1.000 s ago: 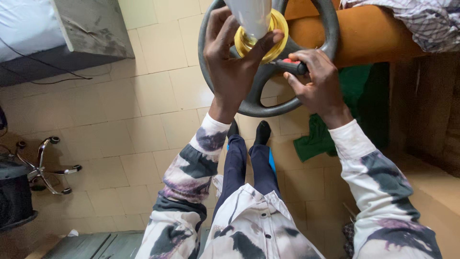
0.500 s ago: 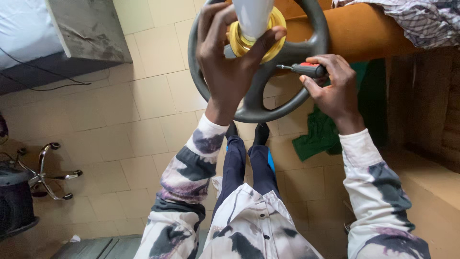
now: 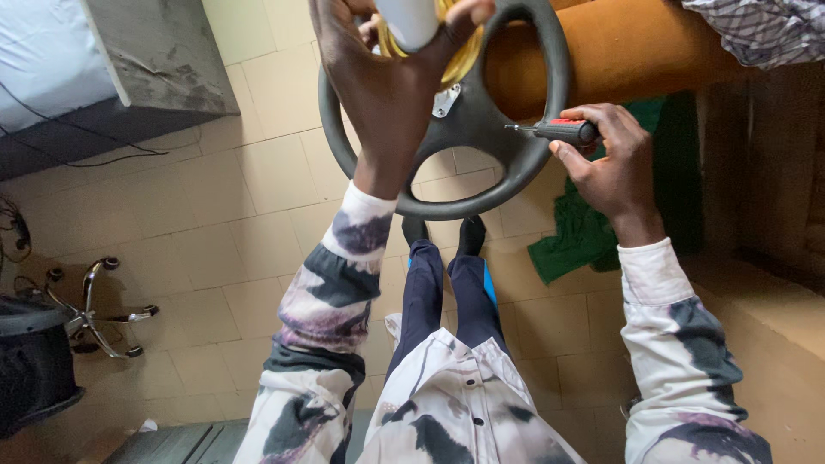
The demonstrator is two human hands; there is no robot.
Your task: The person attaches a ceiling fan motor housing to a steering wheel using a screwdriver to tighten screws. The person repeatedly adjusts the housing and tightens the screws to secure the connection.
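A dark grey steering wheel (image 3: 447, 206) is held up in front of me, its back facing me, with a yellow ring and a white cylinder at its hub. My left hand (image 3: 391, 82) grips that hub from behind, fingers wrapped round the white cylinder (image 3: 408, 19). My right hand (image 3: 608, 159) holds a screwdriver (image 3: 559, 131) with a red and black handle. Its metal tip points left, just off the wheel's right spoke near a small metal plate (image 3: 444, 99).
Below are my legs in dark trousers (image 3: 447, 292) on a cream tiled floor (image 3: 215, 215). A green cloth (image 3: 584, 241) lies on the floor at right under an orange cushion (image 3: 636, 47). An office chair base (image 3: 90, 305) stands at left, a grey mattress (image 3: 146, 51) upper left.
The wheel has come closer and lifted toward the top of the view. My right hand has drawn the screwdriver to the right, away from the hub, its tip now just off the spoke.
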